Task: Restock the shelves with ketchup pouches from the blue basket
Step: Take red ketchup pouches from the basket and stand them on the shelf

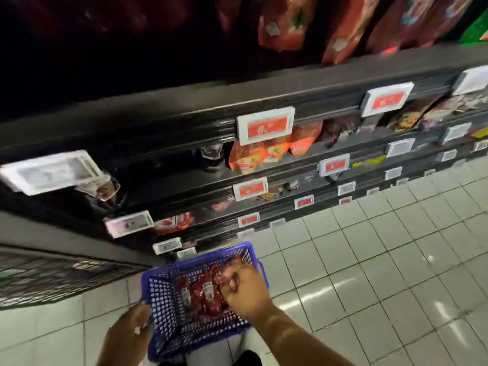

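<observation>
Black metal shop shelving (pixel 184 101) is running from the left edge across to the upper right, carrying white price tags with red labels (pixel 266 125) along its rails; red and orange packets (pixel 253 157) are standing on the tiers behind them.

Left hand (pixel 132 330) is resting at the near left wall of the blue perforated plastic basket (pixel 163 291), fingers lying along its rim; whether they are curling round the rim cannot be told.

The basket is sitting low in front of the person, over the pale grey tiled floor (pixel 383 260), just beside the shelving's bottom tiers.

Dark red ketchup pouches with white bottle pictures (pixel 203 294) are lying inside the basket.

Right hand (pixel 244 289) is reaching into the basket from the right, fingers curling down onto the pouches and gripping one.
</observation>
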A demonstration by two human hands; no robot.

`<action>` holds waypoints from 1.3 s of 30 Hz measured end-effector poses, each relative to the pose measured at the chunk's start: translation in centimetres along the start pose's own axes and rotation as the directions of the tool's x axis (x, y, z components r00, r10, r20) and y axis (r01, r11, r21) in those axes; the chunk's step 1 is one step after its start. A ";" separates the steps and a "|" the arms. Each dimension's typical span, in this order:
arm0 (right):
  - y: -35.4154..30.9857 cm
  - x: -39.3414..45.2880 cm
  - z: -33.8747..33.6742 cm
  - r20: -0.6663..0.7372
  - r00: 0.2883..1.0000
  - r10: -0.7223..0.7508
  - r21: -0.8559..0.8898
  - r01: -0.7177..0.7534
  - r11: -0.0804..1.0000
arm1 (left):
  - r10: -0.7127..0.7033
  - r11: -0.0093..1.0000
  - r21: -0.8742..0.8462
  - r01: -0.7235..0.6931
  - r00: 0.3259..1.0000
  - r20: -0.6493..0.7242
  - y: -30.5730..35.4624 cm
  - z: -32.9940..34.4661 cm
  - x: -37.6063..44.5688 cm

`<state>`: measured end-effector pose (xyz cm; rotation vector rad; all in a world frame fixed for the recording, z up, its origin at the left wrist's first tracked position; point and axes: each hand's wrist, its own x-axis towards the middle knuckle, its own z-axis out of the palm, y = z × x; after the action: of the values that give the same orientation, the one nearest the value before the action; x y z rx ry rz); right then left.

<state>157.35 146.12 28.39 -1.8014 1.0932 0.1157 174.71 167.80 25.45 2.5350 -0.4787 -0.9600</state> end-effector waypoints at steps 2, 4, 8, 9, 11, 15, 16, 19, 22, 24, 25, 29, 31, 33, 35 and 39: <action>3.0 1.0 2.5 -0.026 0.996 0.080 -0.015 -0.080 0.997 | -0.017 0.998 0.058 0.013 0.997 0.076 -1.4 2.2 1.6; 6.1 2.5 5.5 -0.002 0.991 0.131 0.005 -0.131 0.991 | -0.054 0.991 0.130 0.036 0.989 0.138 -3.8 4.9 3.1; 12.5 6.8 12.4 0.080 0.973 0.217 -0.105 -0.208 0.973 | -0.048 0.965 0.263 -0.015 0.972 0.231 -8.8 10.6 7.7; 14.3 8.0 14.0 0.088 0.963 0.254 -0.113 -0.244 0.963 | -0.076 0.967 0.254 0.010 0.965 0.252 -10.2 12.1 9.0; 18.2 10.5 17.3 0.107 0.939 0.326 -0.123 -0.313 0.942 | -0.143 0.967 0.248 0.062 0.936 0.322 -13.2 15.6 11.9; 25.5 15.8 23.3 0.117 0.922 0.369 -0.142 -0.352 0.925 | -0.196 0.954 0.289 0.086 0.905 0.379 -18.3 22.4 18.9; 26.9 17.2 24.8 0.124 0.914 0.387 -0.148 -0.369 0.918 | -0.217 0.951 0.288 0.109 0.901 0.377 -19.5 24.3 20.7; 30.2 21.5 29.7 0.176 0.914 0.366 -0.202 -0.331 0.922 | -0.313 0.936 0.271 0.224 0.881 0.355 -22.5 29.6 25.5; 32.6 25.3 34.3 0.210 0.901 0.379 -0.157 -0.351 0.923 | -0.377 0.926 0.135 0.353 0.890 0.256 -24.1 34.7 29.2; 33.4 26.9 37.0 0.187 0.882 0.432 -0.169 -0.404 0.899 | -0.417 0.908 0.059 0.415 0.883 0.217 -25.1 37.3 30.8; 33.8 27.4 38.3 0.153 0.880 0.450 -0.158 -0.428 0.890 | -0.430 0.899 0.013 0.438 0.875 0.221 -25.4 38.5 31.5; 34.7 28.2 41.5 -0.067 0.885 0.461 -0.151 -0.466 0.872 | -0.489 0.844 -0.117 0.523 0.841 0.231 -27.3 41.5 33.8; 35.0 28.1 41.8 -0.109 0.890 0.442 -0.146 -0.455 0.879 | -0.477 0.864 -0.119 0.490 0.870 0.124 -27.9 41.6 34.3; 35.3 27.7 41.6 -0.059 0.898 0.435 -0.027 -0.437 0.899 | -0.468 0.864 -0.173 0.474 0.881 0.075 -28.8 41.0 34.4; 35.4 27.3 40.5 0.010 0.908 0.420 0.079 -0.419 0.904 | -0.508 0.823 -0.232 0.518 0.855 0.105 -28.8 40.4 34.1; 34.8 25.4 36.6 0.130 0.918 0.375 0.221 -0.396 0.892 | -0.542 0.781 -0.239 0.576 0.817 0.198 -28.3 38.1 33.0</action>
<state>161.05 154.97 -27.26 -1.3326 1.3335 0.2811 176.96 168.88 -32.33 2.3830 0.4077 -1.2785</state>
